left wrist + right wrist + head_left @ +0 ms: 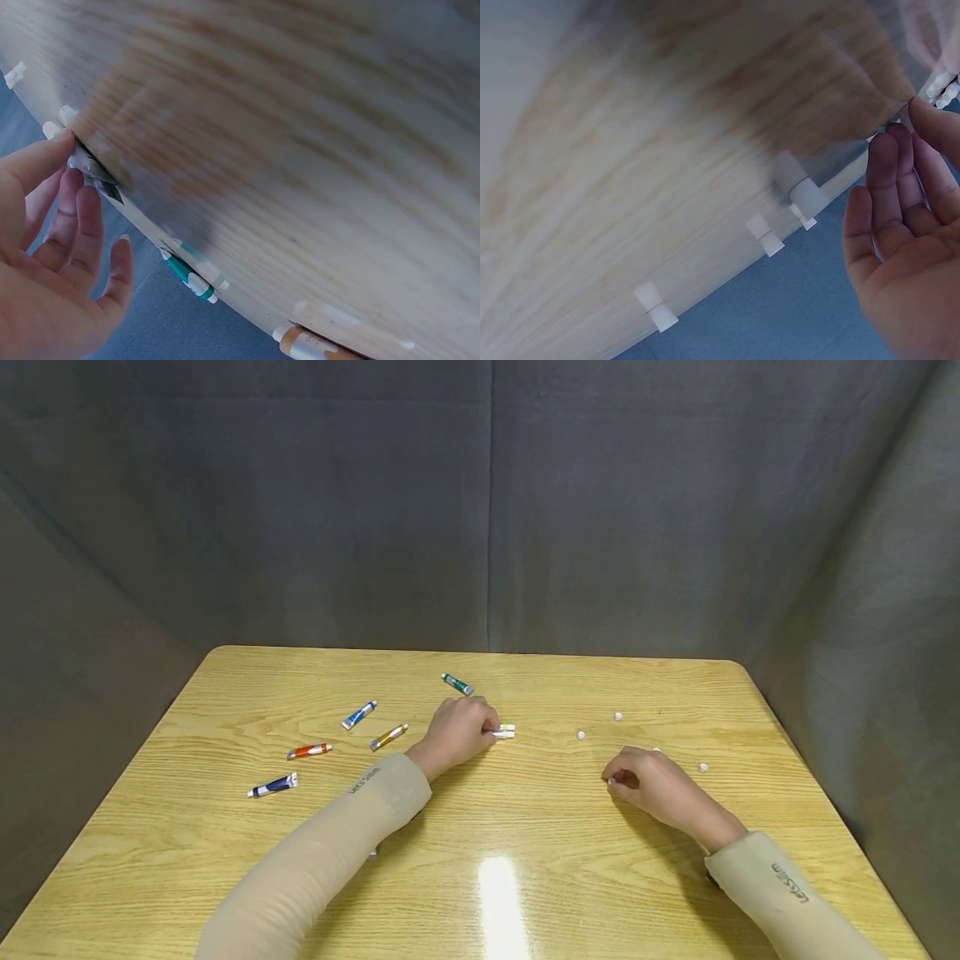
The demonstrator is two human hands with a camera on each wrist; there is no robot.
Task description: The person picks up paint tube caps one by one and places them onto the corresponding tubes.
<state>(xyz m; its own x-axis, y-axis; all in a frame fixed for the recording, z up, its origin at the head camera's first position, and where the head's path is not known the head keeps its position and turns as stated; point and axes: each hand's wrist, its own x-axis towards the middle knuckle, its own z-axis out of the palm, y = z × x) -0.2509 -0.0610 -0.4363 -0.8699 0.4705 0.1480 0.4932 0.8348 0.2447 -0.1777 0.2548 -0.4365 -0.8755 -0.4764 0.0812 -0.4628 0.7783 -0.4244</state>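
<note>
In the head view my left hand [462, 727] is at mid-table, fingers and thumb pinching two small paint tubes [505, 735] that lie side by side. Their white tips point right, and one carries a yellow-green band. The left wrist view shows the thumb and fingertips on the tubes' grey tail ends [88, 166]. To the right, my right hand [656, 781] is low over the wood, pinching a small white cap [611, 782] between thumb and fingertips. That cap is mostly hidden by the fingers in the right wrist view.
Left of the left hand lie a green tube [457, 684], a blue tube [359, 716], a yellow tube [389, 737], a red-orange tube [309, 751] and a dark blue tube [273, 786]. Several white caps [581, 735] are scattered around the right hand. A grey curtain [480, 510] hangs behind the table.
</note>
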